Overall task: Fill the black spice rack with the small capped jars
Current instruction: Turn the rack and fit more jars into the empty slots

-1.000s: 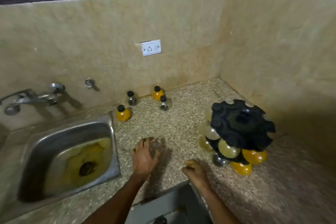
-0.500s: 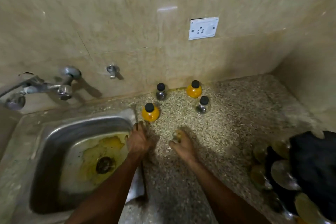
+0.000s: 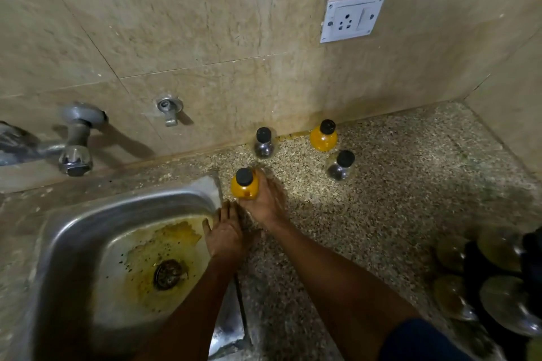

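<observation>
Several small round jars with black caps stand on the speckled counter by the wall. My right hand (image 3: 264,199) grips the nearest yellow jar (image 3: 244,187) beside the sink's corner. My left hand (image 3: 224,231) rests flat with straight fingers on the sink's right rim, just below the jar. Farther back stand a dark jar (image 3: 264,144), a second yellow jar (image 3: 323,136) and another dark jar (image 3: 340,165). The black spice rack (image 3: 528,267), with jars hanging in it, shows blurred at the right edge.
A steel sink (image 3: 88,214) with yellow stains fills the lower left. A tap (image 3: 74,143) and a small valve (image 3: 169,108) jut from the tiled wall. A white socket (image 3: 352,17) sits on the wall above the jars. The side wall closes the counter at the right.
The view swung left and closer to the jars. My right hand reached forward and took hold of the nearest yellow jar. My left hand moved onto the sink's rim.
</observation>
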